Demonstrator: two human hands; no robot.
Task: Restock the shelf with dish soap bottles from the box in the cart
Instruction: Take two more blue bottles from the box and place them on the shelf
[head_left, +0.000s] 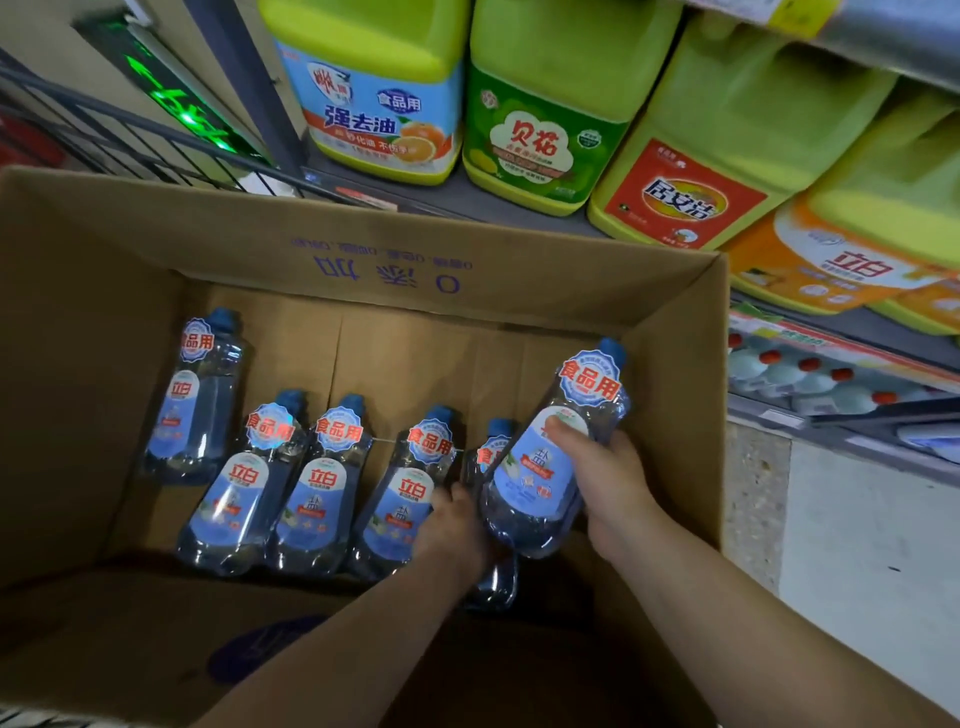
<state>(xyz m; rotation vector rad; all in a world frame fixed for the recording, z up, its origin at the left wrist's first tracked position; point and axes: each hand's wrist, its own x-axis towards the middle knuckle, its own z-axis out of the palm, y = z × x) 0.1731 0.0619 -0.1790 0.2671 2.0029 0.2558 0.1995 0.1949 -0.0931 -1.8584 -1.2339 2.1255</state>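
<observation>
An open cardboard box (519, 270) holds several clear blue dish soap bottles with blue caps lying on its floor. My right hand (602, 478) grips one bottle (545, 483), lifted above the others at the box's right side. My left hand (452, 525) is down in the box, with its fingers curled round another bottle (493, 577) that lies mostly hidden beneath the lifted one. One bottle (195, 400) lies apart at the far left. Three more lie side by side in the middle, the nearest to my left hand being this bottle (402, 499).
Behind the box a shelf (467, 200) carries big yellow-green detergent jugs (540, 104). A lower shelf (831, 415) at right holds small bottles with red caps. The wire cart rim (130, 140) shows at upper left. A box flap (156, 634) lies in the foreground.
</observation>
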